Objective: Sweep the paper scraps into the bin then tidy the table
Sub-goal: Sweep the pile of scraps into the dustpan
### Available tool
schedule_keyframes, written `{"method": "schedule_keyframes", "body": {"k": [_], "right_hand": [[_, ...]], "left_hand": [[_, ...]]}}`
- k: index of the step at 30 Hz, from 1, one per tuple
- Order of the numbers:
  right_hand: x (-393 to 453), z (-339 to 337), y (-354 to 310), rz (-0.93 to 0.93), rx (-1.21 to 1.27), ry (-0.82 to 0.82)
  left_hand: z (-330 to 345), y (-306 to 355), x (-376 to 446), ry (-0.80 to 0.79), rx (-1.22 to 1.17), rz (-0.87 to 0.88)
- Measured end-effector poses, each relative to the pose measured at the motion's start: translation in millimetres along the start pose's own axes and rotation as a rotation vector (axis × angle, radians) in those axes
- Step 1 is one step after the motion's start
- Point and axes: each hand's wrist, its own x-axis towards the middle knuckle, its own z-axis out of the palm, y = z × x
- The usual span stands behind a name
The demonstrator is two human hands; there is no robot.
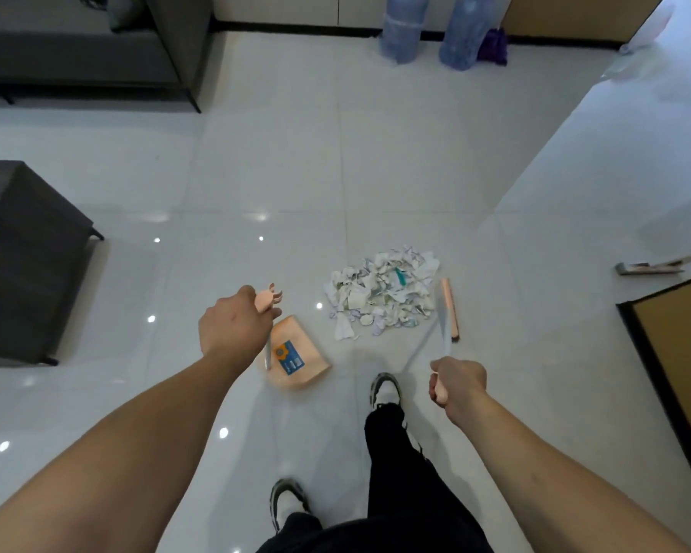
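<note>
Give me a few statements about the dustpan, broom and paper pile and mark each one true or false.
1. The scraps lie in one pile on the floor. True.
2. The dustpan already holds the scraps. False: it shows no scraps and sits to the pile's left.
3. The left hand grips the dustpan's handle. True.
4. The broom head is left of the pile. False: it is on the pile's right.
5. The right hand is empty. False: it grips the broom handle.
</note>
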Motion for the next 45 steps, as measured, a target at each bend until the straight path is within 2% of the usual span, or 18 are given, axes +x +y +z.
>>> {"method": "schedule_keyframes", "body": {"k": [6, 13, 18, 22, 27, 31, 37, 45], "right_hand": [[94.9, 43.5, -94.0, 0.005, -0.075, 0.005], [187.2, 63.4, -198.0, 0.066, -0.194, -0.006], [231.2, 82.7, -240.6, 0.037, -0.311, -0.053], [244.3, 95.0, -257.9, -0.024, -0.505, -0.155], [226.6, 93.1, -263.7, -0.005, -0.760, -0.325], [193.0, 102.1, -256.8, -0.046, -0.920, -0.391], [148.5, 118.3, -225.3, -0.028, -0.990, -0.443], [53.0, 145.6, -141.7, 0.036, -1.004, -0.553]], "left_hand": [[29.9, 51.2, 76.2, -0.023, 0.047, -0.053], [33.5, 128.2, 168.1, -0.036, 0.070, -0.076], [39.0, 164.2, 212.8, -0.058, 0.122, 0.012], [37.7, 183.4, 243.7, -0.054, 0.131, 0.027], [43.7, 186.5, 257.8, -0.073, 0.133, 0.026], [47.4, 186.7, 263.1, -0.053, 0.143, 0.083], [38.8, 157.2, 269.4, -0.059, 0.113, 0.104], [23.4, 100.6, 259.5, -0.086, -0.012, 0.151]]}}
